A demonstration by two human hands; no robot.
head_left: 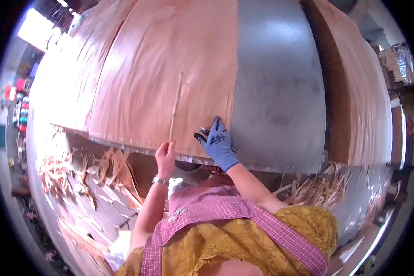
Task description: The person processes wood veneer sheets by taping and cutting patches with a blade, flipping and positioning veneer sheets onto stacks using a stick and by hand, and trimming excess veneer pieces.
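Observation:
My bare left hand [165, 155] is closed at the near edge of a wide reddish wood veneer sheet [142, 69], its fingers pinched on the lower end of a thin pale strip [176, 108]. The strip lies upward across the sheet, beside a small slit. To the right, my right hand [217, 141], in a blue glove with dark fingertips, rests on the veneer by its right edge. A small metallic tool shows in part under that hand, its form mostly hidden. Right of the veneer lies a smooth grey panel [280, 83].
Another veneer stack [365, 92] stands right of the grey panel, past a dark gap. Shredded veneer scraps [115, 170] lie on the floor below the table's near edge at left, with more scraps [319, 188] at right. Red and coloured items show at far left.

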